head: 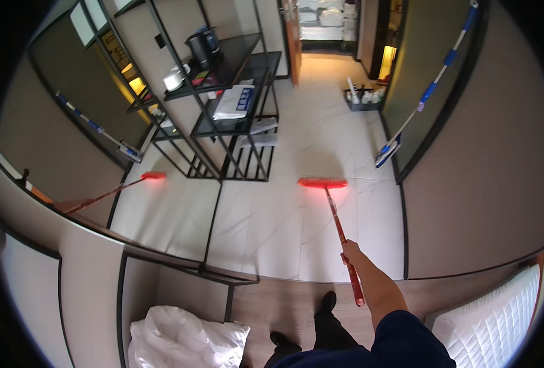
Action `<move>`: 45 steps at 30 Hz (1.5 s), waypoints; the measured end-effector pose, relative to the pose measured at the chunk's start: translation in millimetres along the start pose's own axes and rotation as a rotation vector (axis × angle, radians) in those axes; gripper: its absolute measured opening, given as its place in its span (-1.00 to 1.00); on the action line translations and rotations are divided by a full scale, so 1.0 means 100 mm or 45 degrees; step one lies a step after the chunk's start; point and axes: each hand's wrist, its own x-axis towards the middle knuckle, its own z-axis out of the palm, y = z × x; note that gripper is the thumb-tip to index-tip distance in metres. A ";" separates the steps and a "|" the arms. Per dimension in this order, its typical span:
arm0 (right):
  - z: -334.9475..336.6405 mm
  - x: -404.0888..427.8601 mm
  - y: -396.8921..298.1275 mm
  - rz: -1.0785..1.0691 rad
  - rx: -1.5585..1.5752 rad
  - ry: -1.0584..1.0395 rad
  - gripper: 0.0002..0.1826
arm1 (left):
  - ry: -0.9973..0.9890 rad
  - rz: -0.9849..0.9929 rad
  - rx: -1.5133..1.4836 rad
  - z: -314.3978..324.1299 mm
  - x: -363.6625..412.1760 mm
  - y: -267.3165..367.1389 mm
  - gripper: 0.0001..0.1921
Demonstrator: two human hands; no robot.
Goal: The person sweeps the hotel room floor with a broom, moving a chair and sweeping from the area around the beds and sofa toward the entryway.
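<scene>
My right hand [351, 252] grips the red handle of a broom [341, 230] near its upper end. The broom's wide red head [322, 182] is over the white marble-look tile floor [272, 230], with a reddish glow around it on the tiles. Whether the bristles touch the floor I cannot tell. My left hand is out of view.
A black metal shelf rack [235, 124] holds a kettle [200, 48], cups and folded bags. By the right wall are a blue-handled flat mop [389, 149] and a caddy of bottles [366, 103]. White bedding [184, 336] and a quilted mattress [488, 322] flank me. A mirror [171, 207] fills the left.
</scene>
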 end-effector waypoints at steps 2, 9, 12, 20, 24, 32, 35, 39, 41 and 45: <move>-0.28 -0.42 0.20 -0.217 -0.295 0.067 -0.81 | -0.054 0.076 0.042 -0.02 0.23 0.14 -0.84; -1.03 -2.68 2.31 -0.093 -0.485 0.250 -0.54 | -0.341 0.389 0.099 -0.50 1.25 0.95 -0.83; -1.02 -3.61 3.15 0.088 -0.429 0.345 -0.54 | -0.503 0.344 -0.183 -0.79 1.45 1.39 -0.82; -1.52 -3.21 3.08 0.411 -0.571 0.185 -0.59 | -0.038 0.264 -0.064 -0.56 0.88 1.97 -0.76; -2.00 -2.12 2.25 0.139 -0.901 0.157 -0.52 | 0.023 0.337 -0.050 0.01 0.50 2.05 -0.79; -2.15 -0.62 0.43 -0.105 -0.809 -0.001 -0.56 | -0.043 0.434 0.191 0.90 -0.06 3.00 -0.68; -2.36 -0.73 0.34 -0.086 -0.730 0.044 -0.57 | -0.095 0.523 0.123 0.99 0.05 3.14 -0.73; -2.74 -1.27 0.78 -0.094 -0.545 0.074 -0.56 | -0.220 0.265 0.111 0.87 0.54 2.96 -0.81; -2.91 -1.50 1.02 0.018 -0.377 0.124 -0.56 | -0.374 0.252 0.094 0.80 0.76 2.87 -0.83; -2.93 -1.62 1.26 0.219 -0.027 0.183 -0.55 | -0.261 0.584 0.326 0.90 0.79 2.93 -0.83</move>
